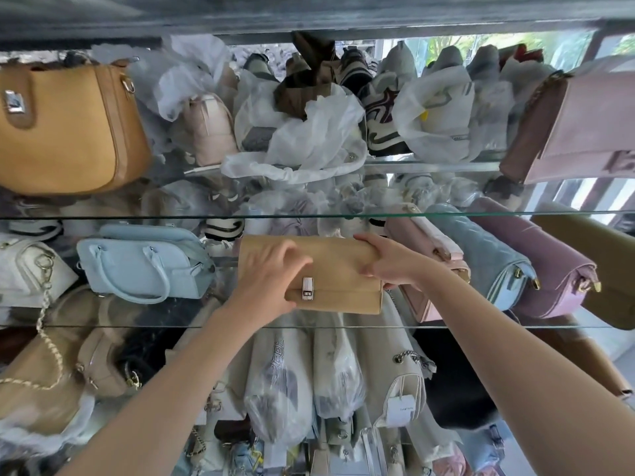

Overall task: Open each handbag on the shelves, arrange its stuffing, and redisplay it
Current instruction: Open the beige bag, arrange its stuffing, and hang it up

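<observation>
A tan flap handbag (338, 269) with a white clasp stands on the middle glass shelf (515, 327), its flap closed. My left hand (269, 278) lies over its left front, fingers spread on the flap and thumb under the lower edge. My right hand (385, 261) grips the bag's right end, fingers curled over the top and thumb on the front. The bag's inside and stuffing are hidden.
A light blue handbag (144, 266) stands left of the tan bag; pink (426, 249), quilted blue (491, 259) and mauve (543, 255) bags crowd its right. The upper shelf holds a mustard bag (68, 128), plastic-wrapped bags (309, 139) and a pink bag (584, 128). Wrapped bags fill the shelf below.
</observation>
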